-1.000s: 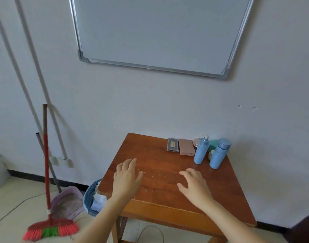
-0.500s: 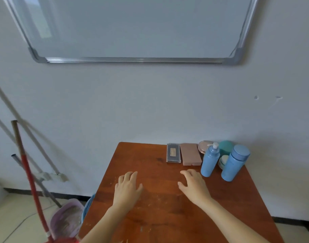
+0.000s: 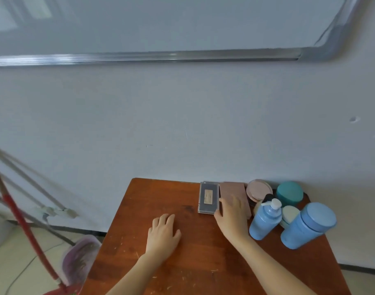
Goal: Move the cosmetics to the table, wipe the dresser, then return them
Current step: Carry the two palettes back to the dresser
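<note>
Cosmetics stand at the back right of the wooden table, against the wall. They are a dark grey palette, a pink palette, a round pink compact, a teal jar, a blue pump bottle, a small pale jar and a large blue bottle. My right hand lies over the pink palette's near end, fingers spread on it, thumb at the seam beside the dark palette. My left hand rests flat on the tabletop, holding nothing.
A whiteboard hangs on the wall above the table. To the left, a red-handled broom and a purple dustpan lean near the table's left edge. Pipes run along the wall.
The view has closed in on the table. My right hand has reached forward from the bare tabletop onto the pink palette. My left hand stays flat on the wood.
</note>
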A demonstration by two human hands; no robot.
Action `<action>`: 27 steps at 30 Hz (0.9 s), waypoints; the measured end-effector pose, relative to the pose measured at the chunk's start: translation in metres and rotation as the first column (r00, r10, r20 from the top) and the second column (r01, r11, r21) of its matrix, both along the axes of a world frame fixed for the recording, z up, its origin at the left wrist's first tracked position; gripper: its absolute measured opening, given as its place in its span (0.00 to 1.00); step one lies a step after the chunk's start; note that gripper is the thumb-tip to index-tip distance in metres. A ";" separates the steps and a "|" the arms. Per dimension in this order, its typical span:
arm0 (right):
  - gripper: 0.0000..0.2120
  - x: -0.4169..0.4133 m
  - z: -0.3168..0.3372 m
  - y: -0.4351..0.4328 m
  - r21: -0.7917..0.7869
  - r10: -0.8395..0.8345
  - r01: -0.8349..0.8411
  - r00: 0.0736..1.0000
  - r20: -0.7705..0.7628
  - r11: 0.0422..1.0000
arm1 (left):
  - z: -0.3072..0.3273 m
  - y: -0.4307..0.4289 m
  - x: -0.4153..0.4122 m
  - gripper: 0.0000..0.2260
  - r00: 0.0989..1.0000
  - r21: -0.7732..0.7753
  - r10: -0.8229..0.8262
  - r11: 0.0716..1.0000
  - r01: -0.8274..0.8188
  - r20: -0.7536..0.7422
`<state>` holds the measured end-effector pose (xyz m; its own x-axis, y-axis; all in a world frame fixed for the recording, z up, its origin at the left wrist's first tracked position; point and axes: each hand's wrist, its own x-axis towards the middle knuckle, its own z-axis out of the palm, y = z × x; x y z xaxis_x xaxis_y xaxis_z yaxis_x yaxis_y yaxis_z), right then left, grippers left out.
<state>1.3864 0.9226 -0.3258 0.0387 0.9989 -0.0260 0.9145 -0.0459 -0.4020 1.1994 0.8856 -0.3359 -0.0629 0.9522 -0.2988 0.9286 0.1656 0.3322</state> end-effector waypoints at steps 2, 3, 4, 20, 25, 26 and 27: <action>0.20 -0.001 -0.001 0.012 -0.072 -0.083 0.089 0.993 0.082 0.993 | -0.001 0.012 -0.003 0.23 1.000 0.001 -0.004 1.000 0.004 -0.002; 0.22 -0.001 -0.002 0.017 -0.094 -0.124 0.135 0.986 0.115 0.986 | -0.001 0.018 -0.004 0.23 1.000 0.002 -0.013 1.000 0.013 -0.001; 0.22 -0.002 -0.003 0.020 -0.107 -0.159 0.174 0.978 0.136 0.979 | 0.000 0.022 -0.004 0.23 1.000 0.003 -0.024 1.000 0.024 -0.001; 0.22 -0.035 -0.010 0.020 -0.115 -0.246 0.262 0.960 0.137 0.958 | -0.004 0.046 -0.011 0.23 0.990 0.074 -0.116 0.991 0.110 0.080; 0.22 -0.051 -0.012 0.002 -0.112 -0.166 0.179 0.980 0.114 0.977 | -0.003 0.053 -0.019 0.22 0.993 0.117 0.015 0.993 -0.028 0.114; 0.22 -0.051 -0.012 -0.001 -0.113 -0.151 0.162 0.983 0.105 0.980 | -0.003 0.053 -0.020 0.22 0.993 0.118 0.040 0.992 -0.054 0.114; 0.24 -0.049 -0.011 -0.003 -0.114 -0.143 0.154 0.985 0.096 0.981 | -0.004 0.052 -0.020 0.22 0.992 0.115 0.049 0.991 -0.063 0.113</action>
